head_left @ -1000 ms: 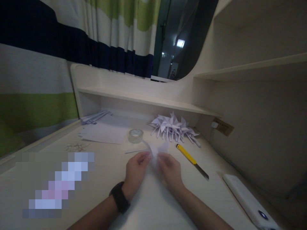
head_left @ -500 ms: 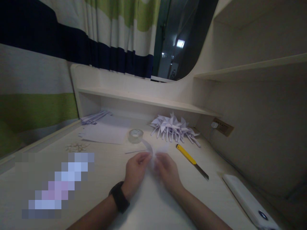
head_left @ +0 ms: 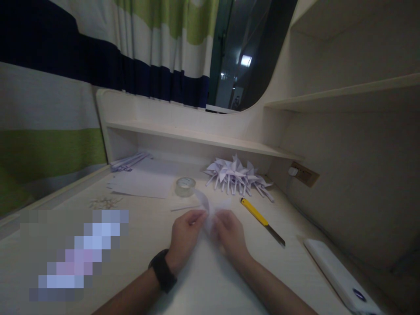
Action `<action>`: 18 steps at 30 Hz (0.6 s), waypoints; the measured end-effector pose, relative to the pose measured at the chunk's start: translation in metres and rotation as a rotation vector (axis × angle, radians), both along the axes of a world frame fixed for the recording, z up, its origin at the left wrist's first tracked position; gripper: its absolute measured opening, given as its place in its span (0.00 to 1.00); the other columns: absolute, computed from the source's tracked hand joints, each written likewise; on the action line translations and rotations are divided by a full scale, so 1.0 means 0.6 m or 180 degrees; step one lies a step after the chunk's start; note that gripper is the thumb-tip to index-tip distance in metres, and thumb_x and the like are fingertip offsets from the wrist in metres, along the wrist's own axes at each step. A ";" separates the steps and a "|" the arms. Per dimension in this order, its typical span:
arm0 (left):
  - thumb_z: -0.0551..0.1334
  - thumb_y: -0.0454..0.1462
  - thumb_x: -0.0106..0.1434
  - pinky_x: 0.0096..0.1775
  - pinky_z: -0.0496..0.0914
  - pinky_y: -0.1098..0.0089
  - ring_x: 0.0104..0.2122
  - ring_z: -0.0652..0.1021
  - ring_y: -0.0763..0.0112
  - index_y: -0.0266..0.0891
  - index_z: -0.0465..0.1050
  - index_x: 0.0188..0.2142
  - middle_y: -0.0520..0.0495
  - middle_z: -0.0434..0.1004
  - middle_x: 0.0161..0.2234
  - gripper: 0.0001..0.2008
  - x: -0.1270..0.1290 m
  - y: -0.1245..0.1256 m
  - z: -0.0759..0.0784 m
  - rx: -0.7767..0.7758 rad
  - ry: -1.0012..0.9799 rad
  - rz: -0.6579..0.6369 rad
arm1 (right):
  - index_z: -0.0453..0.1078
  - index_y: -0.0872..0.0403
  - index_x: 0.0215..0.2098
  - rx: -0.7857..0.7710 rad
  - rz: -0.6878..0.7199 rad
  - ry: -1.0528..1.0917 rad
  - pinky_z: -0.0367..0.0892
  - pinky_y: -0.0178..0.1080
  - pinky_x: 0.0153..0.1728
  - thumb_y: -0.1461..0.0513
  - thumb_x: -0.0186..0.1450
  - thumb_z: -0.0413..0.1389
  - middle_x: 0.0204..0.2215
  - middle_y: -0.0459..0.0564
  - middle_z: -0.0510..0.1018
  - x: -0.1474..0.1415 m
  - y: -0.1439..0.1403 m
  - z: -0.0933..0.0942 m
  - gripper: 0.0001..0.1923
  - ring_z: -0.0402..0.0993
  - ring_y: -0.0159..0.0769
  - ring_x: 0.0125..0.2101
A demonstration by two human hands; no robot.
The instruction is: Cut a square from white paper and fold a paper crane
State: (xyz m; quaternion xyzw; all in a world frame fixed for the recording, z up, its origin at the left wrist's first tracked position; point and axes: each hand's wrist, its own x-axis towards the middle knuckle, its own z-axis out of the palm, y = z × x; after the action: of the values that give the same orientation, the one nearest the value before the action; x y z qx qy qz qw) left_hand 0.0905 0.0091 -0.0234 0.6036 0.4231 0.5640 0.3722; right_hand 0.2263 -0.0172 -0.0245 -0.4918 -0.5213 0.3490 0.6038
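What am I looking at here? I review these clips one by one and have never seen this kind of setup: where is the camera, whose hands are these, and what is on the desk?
There is no machine here: a person works with bare hands, filmed by a camera on their head that looks forward and down.

The left hand, with a black watch on its wrist, and the right hand together pinch a small folded white paper piece just above the desk.

Behind them stands a clear tape roll with a strip pulled out. Further back lies a pile of folded paper pinwheels. To the right lie a yellow utility knife and a white power bank. White paper sheets lie at the left.
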 end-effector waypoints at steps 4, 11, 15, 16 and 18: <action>0.62 0.42 0.57 0.40 0.73 0.64 0.35 0.80 0.61 0.39 0.79 0.32 0.46 0.82 0.32 0.09 0.001 0.000 -0.002 -0.0006 -0.0025 -0.0097 | 0.69 0.56 0.34 -0.0066 0.0041 0.0260 0.59 0.30 0.15 0.51 0.57 0.59 0.19 0.43 0.71 0.002 0.007 -0.009 0.16 0.66 0.29 0.17; 0.63 0.41 0.57 0.42 0.73 0.63 0.35 0.81 0.61 0.39 0.79 0.33 0.46 0.82 0.33 0.09 0.005 -0.004 -0.009 -0.0119 -0.0066 -0.0116 | 0.72 0.57 0.33 -0.0056 -0.0090 0.0063 0.62 0.31 0.17 0.52 0.58 0.59 0.18 0.45 0.73 0.006 0.004 -0.010 0.15 0.65 0.29 0.17; 0.63 0.41 0.57 0.40 0.74 0.65 0.35 0.81 0.62 0.39 0.78 0.33 0.46 0.82 0.33 0.09 0.005 -0.006 -0.008 -0.0171 -0.0163 -0.0117 | 0.72 0.56 0.30 -0.0014 -0.0151 -0.0046 0.62 0.31 0.17 0.54 0.57 0.59 0.18 0.45 0.73 0.003 -0.002 0.000 0.13 0.65 0.29 0.17; 0.63 0.40 0.57 0.40 0.74 0.65 0.35 0.81 0.62 0.39 0.78 0.33 0.46 0.82 0.33 0.09 0.006 -0.006 -0.007 -0.0166 -0.0188 -0.0110 | 0.71 0.56 0.30 -0.0008 -0.0148 -0.0068 0.62 0.31 0.17 0.54 0.57 0.59 0.18 0.44 0.73 0.002 -0.003 0.003 0.12 0.66 0.29 0.17; 0.63 0.40 0.57 0.40 0.74 0.66 0.36 0.81 0.62 0.38 0.78 0.34 0.46 0.82 0.34 0.09 0.007 -0.006 -0.005 -0.0143 -0.0232 -0.0104 | 0.71 0.55 0.30 -0.0025 -0.0129 -0.0086 0.62 0.31 0.17 0.55 0.57 0.60 0.19 0.44 0.73 0.000 -0.005 0.009 0.11 0.67 0.30 0.18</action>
State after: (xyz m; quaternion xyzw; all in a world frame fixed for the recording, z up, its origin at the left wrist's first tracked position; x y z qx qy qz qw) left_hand 0.0944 0.0053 -0.0267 0.5810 0.4120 0.5698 0.4100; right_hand 0.2262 -0.0204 -0.0193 -0.5093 -0.5179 0.3320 0.6017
